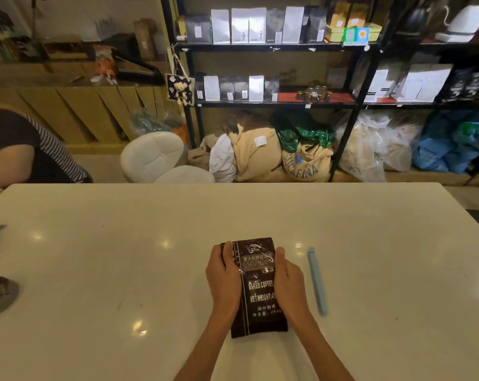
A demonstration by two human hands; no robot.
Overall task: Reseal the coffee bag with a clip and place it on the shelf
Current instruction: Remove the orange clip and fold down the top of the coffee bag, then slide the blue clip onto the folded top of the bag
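Brown coffee bag (256,284) gripped between both hands (224,276) (289,279), blue clip (317,280) beside, shelf (274,104) seemingly unobstructed beyond table (122,257).

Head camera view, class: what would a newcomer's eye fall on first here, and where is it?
First, the dark coffee bag lying on the white table, held at its sides by the left hand and right hand. Next, the pale blue clip just right of it, untouched. Behind stands a black shelf lined with bags.
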